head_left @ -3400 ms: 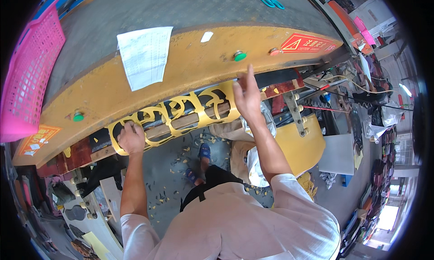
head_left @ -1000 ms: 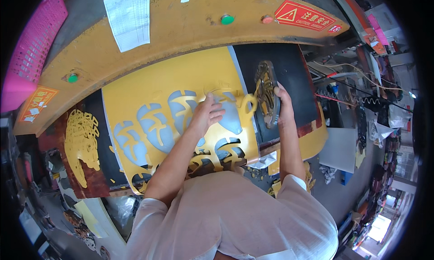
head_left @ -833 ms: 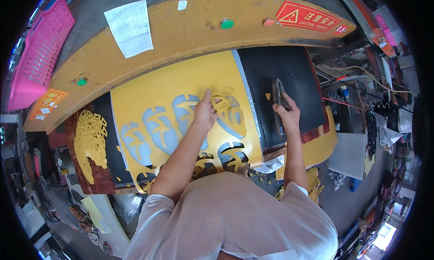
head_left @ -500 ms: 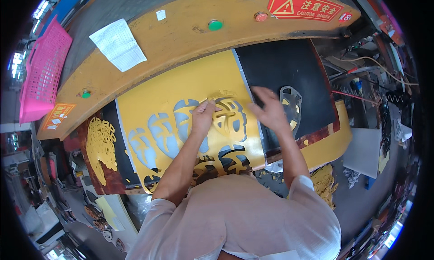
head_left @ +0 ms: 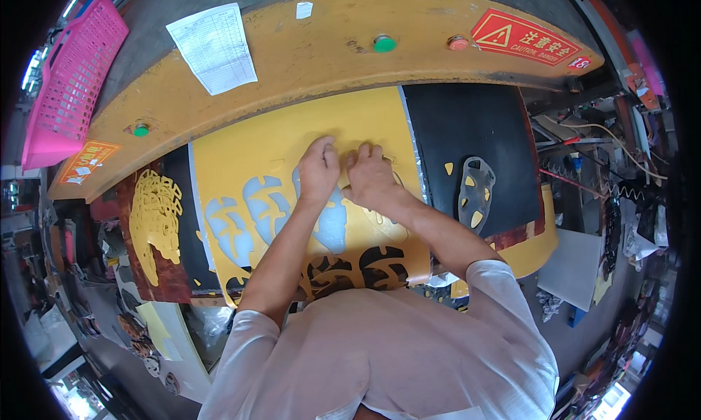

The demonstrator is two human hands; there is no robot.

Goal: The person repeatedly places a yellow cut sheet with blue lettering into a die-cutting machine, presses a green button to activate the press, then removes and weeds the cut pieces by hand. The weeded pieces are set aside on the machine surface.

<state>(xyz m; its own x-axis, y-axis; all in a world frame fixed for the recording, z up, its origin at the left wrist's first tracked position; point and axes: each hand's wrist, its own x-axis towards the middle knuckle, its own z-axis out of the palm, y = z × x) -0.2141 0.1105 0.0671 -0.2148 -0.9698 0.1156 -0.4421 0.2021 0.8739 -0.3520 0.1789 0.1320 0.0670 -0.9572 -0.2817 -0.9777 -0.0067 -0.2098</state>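
Both bare hands are down on the yellow sheet [head_left: 292, 128], close together with a narrow gap between them. The left hand [head_left: 319, 173] has its fingers curled inward with the thumb near them; I can't make out whether anything is pinched there. The right hand [head_left: 371, 175] is bent palm down just beside it, its fingertips hidden, so its grip can't be made out either.

The sheet spreads under both hands and beyond their fingers. Just below the right hand, thin lines trace a rounded outline in it. Below and left of the left hand, a row of pale cut-out shapes [head_left: 266, 210] runs through the sheet, and nearer the body there are darker holes [head_left: 383, 266].

Right of the right hand, well apart, a dark sole-shaped frame [head_left: 478, 182] lies on a black board [head_left: 467, 120], with yellow bits [head_left: 477, 219] inside it. Far left of the left hand lies a heap of yellow cut pieces [head_left: 157, 208]. Ahead of both hands stretches a mustard-coloured beam [head_left: 314, 55] with a green button [head_left: 385, 44].
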